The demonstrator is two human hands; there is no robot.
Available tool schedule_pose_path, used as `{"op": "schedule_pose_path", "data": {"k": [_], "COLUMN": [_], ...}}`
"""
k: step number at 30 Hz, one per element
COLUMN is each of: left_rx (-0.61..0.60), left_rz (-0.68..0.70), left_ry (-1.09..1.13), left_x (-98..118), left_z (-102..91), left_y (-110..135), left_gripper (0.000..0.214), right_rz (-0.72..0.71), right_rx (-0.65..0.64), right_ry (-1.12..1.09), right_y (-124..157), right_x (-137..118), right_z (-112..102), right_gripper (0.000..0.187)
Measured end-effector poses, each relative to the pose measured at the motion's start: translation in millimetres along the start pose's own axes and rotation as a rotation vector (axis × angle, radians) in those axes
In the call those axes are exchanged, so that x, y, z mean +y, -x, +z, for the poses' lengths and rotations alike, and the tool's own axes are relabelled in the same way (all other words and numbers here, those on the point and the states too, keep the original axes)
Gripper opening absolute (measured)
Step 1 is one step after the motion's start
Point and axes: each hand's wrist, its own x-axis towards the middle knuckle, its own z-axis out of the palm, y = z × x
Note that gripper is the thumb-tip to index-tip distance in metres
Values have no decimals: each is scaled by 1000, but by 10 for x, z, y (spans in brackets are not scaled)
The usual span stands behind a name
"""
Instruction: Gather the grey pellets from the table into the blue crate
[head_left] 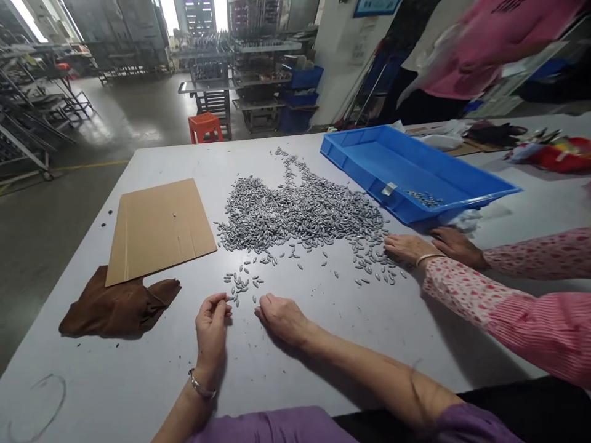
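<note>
A wide heap of small grey, pointed-oval pieces (300,212) covers the middle of the white table (295,381). A small loose group of the same pieces (240,284) lies nearer to me. My left hand (212,323), with a silver bangle on the wrist, is closed in a pinch at the left edge of this group. What sits between its fingertips is too small to make out. My right hand (282,319) rests on the table with curled, closed fingers, just beside a single loose piece (254,299). Its fingertips are partly hidden, so any piece in them cannot be seen.
A cardboard sheet (161,227) overlaps a brown cloth (106,307) at left. Beyond the heap's right side stands a blue tray (369,154) holding some pieces. A co-worker's hands (409,247) work at the heap's right edge. Another person (489,55) stands behind.
</note>
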Motion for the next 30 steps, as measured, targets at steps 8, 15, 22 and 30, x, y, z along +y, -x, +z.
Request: {"op": "schedule_pose_path", "data": {"k": [8,15,22,30], "left_rx": [-433,-551,-330,-315], "left_rz": [-662,-975,-987,-736], "left_ry": [480,831,1025,1075], "left_x": [33,-109,-74,78], "left_z": [491,613,527,388], "left_y": [61,-31,-54,-218], "left_gripper": [21,36,31,54], "right_rz": [48,-187,-101,290], "right_rx": [196,114,477,314], "right_ry": [-210,-192,-352,-475], "right_y": [-4,22,-81,316], "right_x": [-117,-292,-254,266], "right_z": [-276,-576,-570,-580], "right_gripper": [25,10,20,17]}}
